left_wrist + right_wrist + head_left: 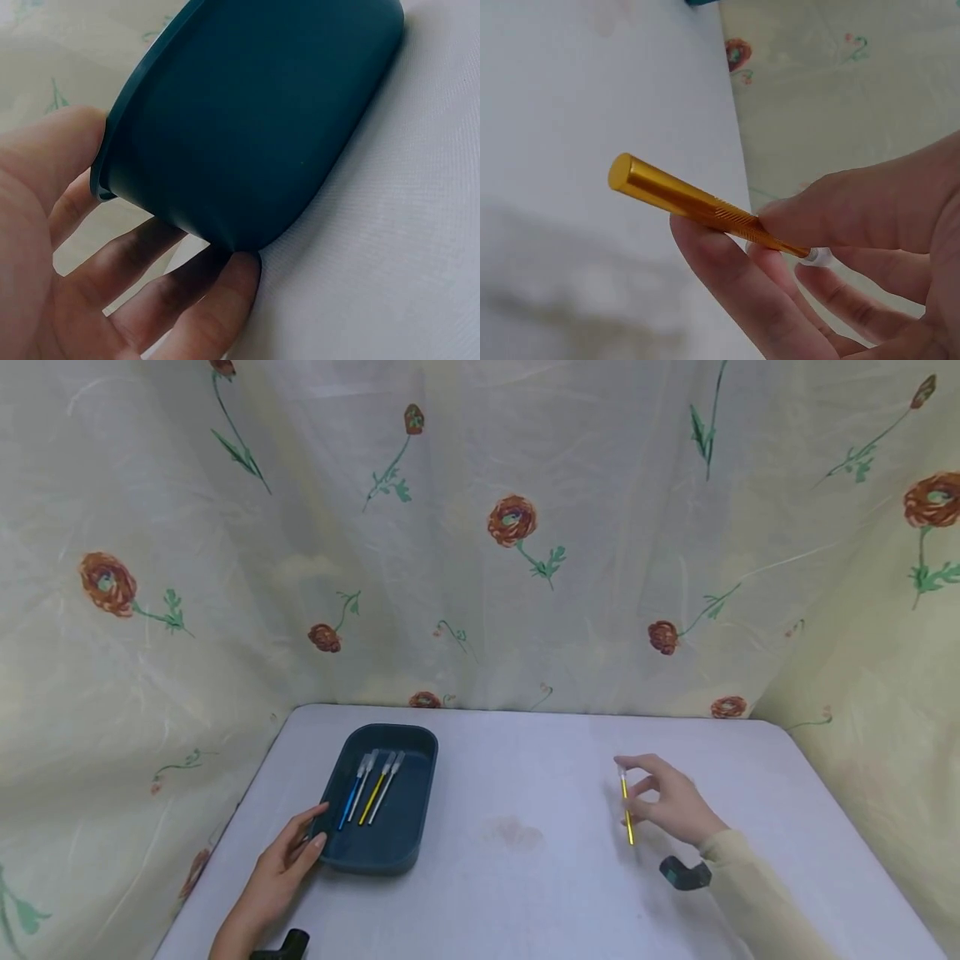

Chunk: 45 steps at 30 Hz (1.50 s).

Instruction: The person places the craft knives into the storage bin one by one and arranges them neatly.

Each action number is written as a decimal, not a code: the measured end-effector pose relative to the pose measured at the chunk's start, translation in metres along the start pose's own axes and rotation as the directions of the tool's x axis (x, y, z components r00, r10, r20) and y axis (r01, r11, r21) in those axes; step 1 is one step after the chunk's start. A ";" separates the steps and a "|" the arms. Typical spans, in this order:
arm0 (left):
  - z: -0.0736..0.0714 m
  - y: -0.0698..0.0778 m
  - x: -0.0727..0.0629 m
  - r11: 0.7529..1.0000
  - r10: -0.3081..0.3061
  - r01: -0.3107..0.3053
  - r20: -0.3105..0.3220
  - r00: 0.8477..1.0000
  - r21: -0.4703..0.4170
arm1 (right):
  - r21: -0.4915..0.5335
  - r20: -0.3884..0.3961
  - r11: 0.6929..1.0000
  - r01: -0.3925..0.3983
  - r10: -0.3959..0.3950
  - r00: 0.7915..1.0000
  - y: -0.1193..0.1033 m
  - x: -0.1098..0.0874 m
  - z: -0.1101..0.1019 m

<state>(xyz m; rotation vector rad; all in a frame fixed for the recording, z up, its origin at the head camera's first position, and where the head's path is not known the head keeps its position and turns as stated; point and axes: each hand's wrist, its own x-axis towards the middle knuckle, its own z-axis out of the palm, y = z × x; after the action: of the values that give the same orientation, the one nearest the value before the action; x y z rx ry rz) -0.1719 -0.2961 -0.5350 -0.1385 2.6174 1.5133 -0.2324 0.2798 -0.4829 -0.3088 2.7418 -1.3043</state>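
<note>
A dark teal plastic tray (405, 852) stands on the left of the table, with several capped craft knives (372, 789) lying side by side in it: blue, silver and yellow ones. My left hand (276, 868) holds the tray's left side; in the left wrist view the thumb is at the rim (124, 112) and other fingers touch the outer wall. On the right, my right hand (671, 797) pinches a yellow craft knife (627, 810) above the table. Its knurled metal handle (671, 191) shows in the right wrist view, the clear cap (817, 257) partly behind fingers.
A white cloth covers the table (517, 902), with a faint brownish stain (513, 832) near its middle. Flower-patterned curtain (465, 610) hangs behind and at both sides. Black wrist devices (684, 873) sit by each wrist.
</note>
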 end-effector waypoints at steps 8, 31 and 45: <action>0.001 0.003 -0.002 1.000 -0.026 0.026 0.003 1.000 -0.013 | 0.057 -0.024 0.998 0.039 -0.037 0.999 -0.023 0.004 0.006; 0.001 0.001 -0.002 1.000 -0.012 0.012 0.007 1.000 -0.013 | 0.332 -0.030 0.931 0.154 -0.153 0.988 -0.079 0.020 0.045; 0.001 0.002 -0.001 0.999 -0.023 0.023 0.016 1.000 -0.025 | 0.361 0.013 0.912 0.193 -0.212 0.977 -0.111 0.033 0.072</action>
<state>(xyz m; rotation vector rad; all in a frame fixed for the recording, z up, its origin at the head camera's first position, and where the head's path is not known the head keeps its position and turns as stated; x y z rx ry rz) -0.1709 -0.2940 -0.5334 -0.1583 2.5764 1.5343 -0.2369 0.1492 -0.4423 -0.5962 2.4124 -1.7844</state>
